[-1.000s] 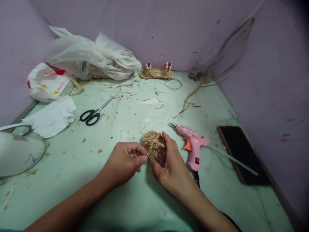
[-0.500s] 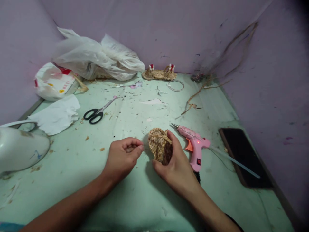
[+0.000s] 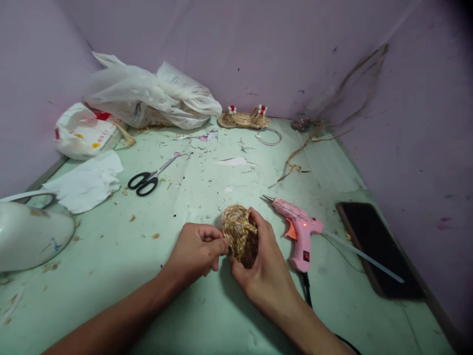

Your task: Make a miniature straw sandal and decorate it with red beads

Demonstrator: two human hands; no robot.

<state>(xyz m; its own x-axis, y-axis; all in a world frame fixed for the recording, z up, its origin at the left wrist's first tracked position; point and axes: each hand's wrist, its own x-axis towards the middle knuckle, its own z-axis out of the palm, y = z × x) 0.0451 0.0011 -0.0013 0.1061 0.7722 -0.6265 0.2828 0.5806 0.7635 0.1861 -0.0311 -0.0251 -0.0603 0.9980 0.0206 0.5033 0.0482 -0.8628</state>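
My right hand [image 3: 260, 256] wraps round a small braided straw piece [image 3: 235, 228], rounded like a slipper toe, and holds it above the table. Its outer side is golden straw; a dark brown area shows beside my palm. At its left edge, my left hand [image 3: 203, 249] is closed in a pinch, fingertips against or very near the straw. Whatever lies between those fingertips is too small to make out. Right of my right hand lies a pink hot glue gun [image 3: 302, 229], its red light lit and a glue stick [image 3: 369, 260] sticking out behind.
Black-handled scissors [image 3: 148, 182] lie left of centre. At the back are a white plastic bag [image 3: 155, 96], a beaded straw sole [image 3: 244, 120] and a wire coil [image 3: 269, 137]. A phone [image 3: 379, 251] lies at right, dry twigs [image 3: 301, 148] behind it, a white jug-like container [image 3: 33, 234] at left.
My left hand has moved right, from a small gap to the edge of the straw piece. The piece has shifted slightly left in my right hand. The whole view has tilted a little.
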